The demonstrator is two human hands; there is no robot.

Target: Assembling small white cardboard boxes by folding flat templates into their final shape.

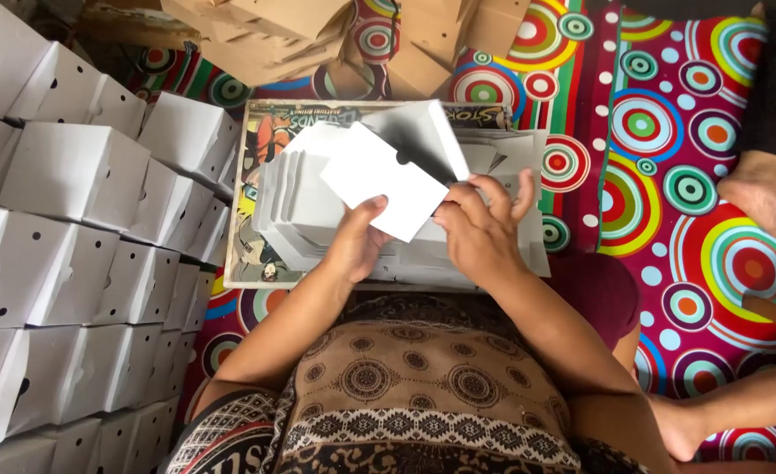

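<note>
Both hands pinch one white cardboard box [397, 171] that is only half folded up: the left hand [357, 241] grips its lower edge, thumb on top of a flat flap, and the right hand [484, 233] clamps the right side, fingers curled over the edge. The box is held just above a stack of flat white box blanks [295, 206], which lies on a board with a printed cartoon picture [256, 158]. The raised box shows a shaded hollow with nothing visible inside it. To the left, finished white boxes [72, 246] with small round holes stand closed in tight rows; their insides cannot be seen. Brown cardboard pieces [265, 35] lie beyond the board on a mat with coloured circles [669, 175]. Another person's foot [765, 197] rests on the mat at right.
</note>
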